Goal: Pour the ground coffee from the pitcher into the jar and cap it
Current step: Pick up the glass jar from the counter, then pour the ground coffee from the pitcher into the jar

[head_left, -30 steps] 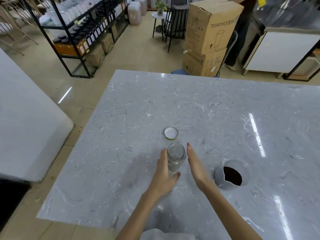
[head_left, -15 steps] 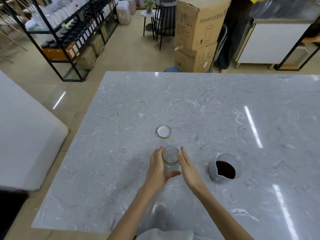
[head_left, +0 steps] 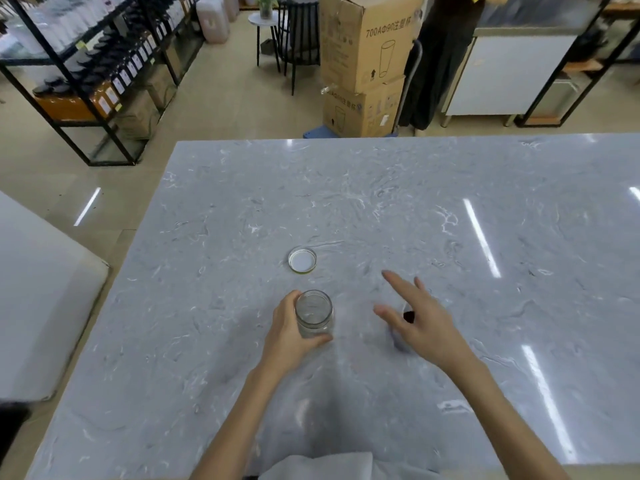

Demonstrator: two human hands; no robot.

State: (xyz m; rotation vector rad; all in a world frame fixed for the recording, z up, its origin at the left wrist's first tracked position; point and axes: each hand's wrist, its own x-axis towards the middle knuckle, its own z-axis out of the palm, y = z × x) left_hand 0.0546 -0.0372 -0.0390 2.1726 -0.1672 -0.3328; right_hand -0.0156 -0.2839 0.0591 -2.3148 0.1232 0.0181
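A: Where is the clear, cylindrical glass jar (head_left: 314, 312) seen?

B: It is seen upright and uncapped on the grey marbled desk (head_left: 381, 209), near the front edge. It is gripped by the left hand (head_left: 290, 332), whose fingers are wrapped round its left side while the thumb is pressed against the near base.

A: And the round metal lid with the white inside (head_left: 302, 259)?

B: It is laid inside-up on the desk, just beyond the jar and apart from it, untouched by either hand.

A: How is the right hand (head_left: 420, 315) held?

B: It is spread wide open, with nothing gripped, and is blurred. It is held over the grey ceramic pitcher (head_left: 398, 341), well to the right of the jar.

A: Is the pitcher shown clearly?

B: It is mostly hidden by that hand. Only a grey sliver below the palm is shown, and a dark patch of ground coffee (head_left: 408, 317) between the fingers. Whether it is touched cannot be told.
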